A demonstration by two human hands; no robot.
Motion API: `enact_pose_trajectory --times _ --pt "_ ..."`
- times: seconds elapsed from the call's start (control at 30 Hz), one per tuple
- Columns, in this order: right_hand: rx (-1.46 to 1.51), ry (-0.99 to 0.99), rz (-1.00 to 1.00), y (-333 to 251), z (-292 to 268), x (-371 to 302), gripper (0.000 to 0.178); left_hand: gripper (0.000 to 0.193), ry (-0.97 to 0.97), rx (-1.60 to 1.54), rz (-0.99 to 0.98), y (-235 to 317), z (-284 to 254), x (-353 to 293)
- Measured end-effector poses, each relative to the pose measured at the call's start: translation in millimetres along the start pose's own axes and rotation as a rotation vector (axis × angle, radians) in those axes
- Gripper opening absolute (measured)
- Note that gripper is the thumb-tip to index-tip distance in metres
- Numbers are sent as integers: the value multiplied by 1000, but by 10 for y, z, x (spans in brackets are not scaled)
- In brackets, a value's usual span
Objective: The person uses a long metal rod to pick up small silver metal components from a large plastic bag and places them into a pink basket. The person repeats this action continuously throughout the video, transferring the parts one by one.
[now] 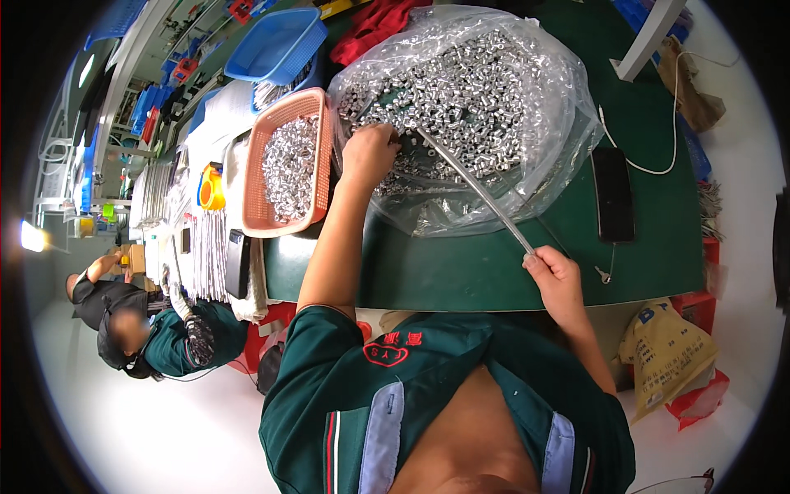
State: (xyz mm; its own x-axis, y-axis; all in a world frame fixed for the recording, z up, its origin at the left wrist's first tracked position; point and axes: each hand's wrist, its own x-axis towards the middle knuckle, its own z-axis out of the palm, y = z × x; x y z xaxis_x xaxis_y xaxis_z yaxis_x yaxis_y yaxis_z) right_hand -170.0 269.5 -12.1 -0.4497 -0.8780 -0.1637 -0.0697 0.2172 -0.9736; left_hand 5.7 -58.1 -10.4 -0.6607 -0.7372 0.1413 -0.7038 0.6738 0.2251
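My right hand (553, 276) is closed around the near end of a long, thin silver rod (481, 189). The rod slants up and left over a clear plastic bag (573, 86) that lies spread open on the table. Heaped on the bag are many small, short silver metal sleeves (494, 103). At the bag's left edge, my left hand (369, 155) is closed with its fingers curled, close to the sleeves and left of the rod's far end. Whatever its fingertips hold is hidden. Beside my left forearm stands a pink basket (249, 185) holding more silver pieces (290, 169).
Blue baskets (276, 49) and a red cloth (374, 29) lie at the back. On the green table (485, 276), a black phone (613, 198) and white cable (675, 123) are at right. Bundled thin rods (212, 255) lie left. Another person (193, 333) sits at the far left.
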Motion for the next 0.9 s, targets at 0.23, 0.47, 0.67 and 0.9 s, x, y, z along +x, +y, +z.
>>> enact_pose_trajectory --times 0.23,0.47,0.67,0.9 --pt "-5 1 -21 -19 7 0 20 21 50 51 60 54 29 -36" --pt "-16 -12 1 -27 -1 -4 20 13 -19 -1578 -237 -51 -73 -45" --pt "-24 -35 -18 1 -1 16 20 15 -221 -2021 -143 137 -82 -161" --pt "-29 -43 -17 22 -9 12 19 14 -194 -1675 -113 187 -251 -201"
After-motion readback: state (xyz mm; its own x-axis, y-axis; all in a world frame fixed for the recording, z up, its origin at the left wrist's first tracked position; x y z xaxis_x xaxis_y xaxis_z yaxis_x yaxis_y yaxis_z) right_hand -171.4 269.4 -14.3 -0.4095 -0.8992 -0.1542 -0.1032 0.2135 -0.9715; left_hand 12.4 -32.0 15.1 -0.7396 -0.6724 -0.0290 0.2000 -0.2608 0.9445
